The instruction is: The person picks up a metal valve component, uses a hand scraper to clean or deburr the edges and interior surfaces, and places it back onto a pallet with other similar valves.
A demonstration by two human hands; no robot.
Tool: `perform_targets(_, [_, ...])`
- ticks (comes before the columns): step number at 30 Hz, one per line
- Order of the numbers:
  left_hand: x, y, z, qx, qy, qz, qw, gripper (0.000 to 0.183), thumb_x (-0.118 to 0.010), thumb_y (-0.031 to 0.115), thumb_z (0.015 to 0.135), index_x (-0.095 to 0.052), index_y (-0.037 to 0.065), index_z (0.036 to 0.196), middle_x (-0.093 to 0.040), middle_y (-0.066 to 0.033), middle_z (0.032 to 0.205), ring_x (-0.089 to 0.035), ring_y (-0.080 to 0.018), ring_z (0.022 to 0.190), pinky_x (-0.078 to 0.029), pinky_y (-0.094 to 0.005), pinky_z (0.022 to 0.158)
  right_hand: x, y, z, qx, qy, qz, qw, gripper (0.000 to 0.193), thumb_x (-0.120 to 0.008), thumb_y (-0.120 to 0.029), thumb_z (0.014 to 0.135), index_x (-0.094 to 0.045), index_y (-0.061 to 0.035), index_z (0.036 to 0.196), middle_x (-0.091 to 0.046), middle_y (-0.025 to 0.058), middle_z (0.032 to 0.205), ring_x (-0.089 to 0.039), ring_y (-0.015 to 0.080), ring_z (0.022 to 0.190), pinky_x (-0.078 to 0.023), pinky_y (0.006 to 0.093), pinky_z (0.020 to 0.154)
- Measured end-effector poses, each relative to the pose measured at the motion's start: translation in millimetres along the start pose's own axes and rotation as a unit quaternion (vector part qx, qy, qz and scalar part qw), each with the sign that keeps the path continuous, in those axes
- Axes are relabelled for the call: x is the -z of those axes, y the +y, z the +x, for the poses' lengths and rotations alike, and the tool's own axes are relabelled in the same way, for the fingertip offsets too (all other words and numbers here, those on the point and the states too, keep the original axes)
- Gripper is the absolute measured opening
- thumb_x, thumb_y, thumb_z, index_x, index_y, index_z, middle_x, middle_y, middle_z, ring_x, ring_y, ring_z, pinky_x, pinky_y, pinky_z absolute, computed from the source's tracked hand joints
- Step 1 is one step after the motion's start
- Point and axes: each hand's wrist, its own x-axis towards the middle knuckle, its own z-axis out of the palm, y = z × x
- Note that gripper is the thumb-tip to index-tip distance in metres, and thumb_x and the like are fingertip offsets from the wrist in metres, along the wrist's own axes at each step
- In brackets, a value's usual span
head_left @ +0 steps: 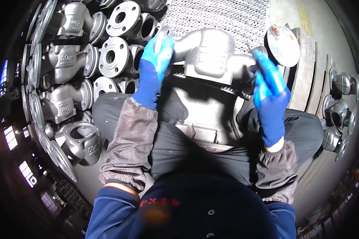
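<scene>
A silver-grey cast valve body (209, 51) with a flange at each end is held out in front of me, over the near edge of a patterned metal mesh surface (219, 14). My left hand (157, 57), in a blue glove, is closed round its left flange. On the opposite end my right hand (270, 85), also gloved in blue, grips the right flange with long, partly straight fingers. The palm side of the right hand and its thumb are hidden. Below the valve body, between my knees, lies a pale, sunlit surface (199, 113).
Similar valve bodies (64, 59) are stacked in rows at my left, close to my left knee. Several more valve bodies (339, 111) stand at the far right. A round white stained disc (283, 46) and wooden planks (307, 79) are beyond my right hand.
</scene>
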Motion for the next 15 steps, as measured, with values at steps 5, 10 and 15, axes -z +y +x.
perform_targets(5, [12, -25, 16, 0.106, -0.066, -0.229, 0.965, 0.051, -0.056, 0.032, 0.092, -0.048, -0.001, 0.130, -0.055, -0.0086, 0.124, -0.050, -0.0160, 0.113, -0.039, -0.0289, 0.098, 17, -35, 7, 0.150, -0.162, -0.307, 0.926, 0.041, -0.061, 0.003, 0.074, -0.067, -0.0145, 0.111, -0.060, 0.0114, 0.073, -0.058, 0.0253, 0.063, -0.047, 0.0338, 0.059])
perform_targets(10, [3, -35, 15, 0.071, -0.003, -0.135, 0.988, 0.053, -0.056, 0.043, 0.090, -0.054, 0.001, 0.123, -0.060, -0.0104, 0.107, -0.057, -0.0144, 0.098, -0.047, -0.0266, 0.082, 17, -44, 29, 0.212, -0.241, -0.400, 0.858, 0.038, -0.063, -0.002, 0.074, -0.067, -0.0171, 0.109, -0.060, 0.0092, 0.071, -0.059, 0.0257, 0.063, -0.047, 0.0345, 0.057])
perform_targets(15, [-14, -23, 11, 0.016, -0.049, -0.158, 0.986, 0.048, -0.058, 0.043, 0.089, -0.059, 0.001, 0.112, -0.058, 0.0013, 0.079, -0.049, -0.0026, 0.064, -0.039, -0.0181, 0.052, 18, -61, 44, 0.225, -0.264, -0.456, 0.820, 0.030, -0.060, -0.005, 0.077, -0.068, -0.0170, 0.103, -0.061, 0.0104, 0.071, -0.060, 0.0273, 0.062, -0.048, 0.0363, 0.057])
